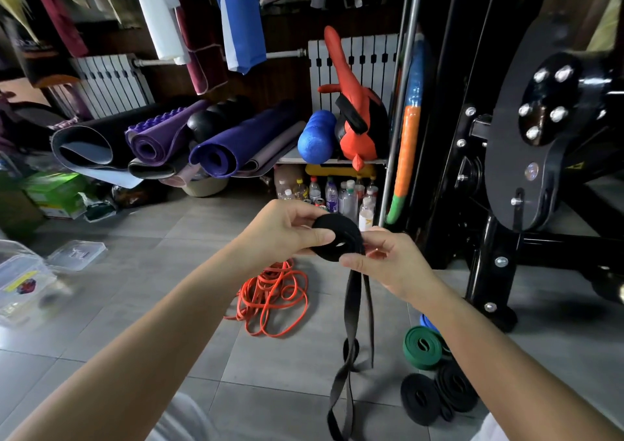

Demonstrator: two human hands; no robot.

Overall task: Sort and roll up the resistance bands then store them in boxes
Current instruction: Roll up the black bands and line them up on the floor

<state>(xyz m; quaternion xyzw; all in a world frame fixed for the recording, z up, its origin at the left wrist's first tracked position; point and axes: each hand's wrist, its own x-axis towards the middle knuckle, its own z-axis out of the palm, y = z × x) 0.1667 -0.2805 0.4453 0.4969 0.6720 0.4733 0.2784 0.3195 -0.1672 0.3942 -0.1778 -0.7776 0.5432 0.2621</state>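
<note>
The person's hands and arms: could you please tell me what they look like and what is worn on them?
Both are bare: the left hand and right hand wear no gloves, and the left forearm and right forearm show no sleeve, watch or bracelet. Some pale fabric at the bottom edge looks like the person's clothing.

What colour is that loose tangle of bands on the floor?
Orange; the tangle of bands shows clearly in the head view.
</note>
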